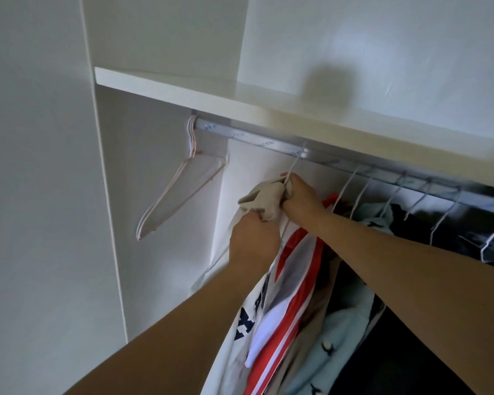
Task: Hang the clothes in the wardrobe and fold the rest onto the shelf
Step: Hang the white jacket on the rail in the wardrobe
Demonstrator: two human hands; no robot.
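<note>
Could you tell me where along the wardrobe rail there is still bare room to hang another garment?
The rail is bare between the empty pink hangers at its left end and the beige garment that both hands, left hand and right hand, grip. Right of that, hooks and hung clothes crowd it. The shelf above looks bare.

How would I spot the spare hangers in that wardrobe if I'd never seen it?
Find the white shelf across the wardrobe, then the metal rail fixed just under it. At the rail's far left end, beside the side wall, hangs a small bunch of pale pink hangers. Unlike the white hangers further right, they carry no clothes and are apart from both hands.
</note>
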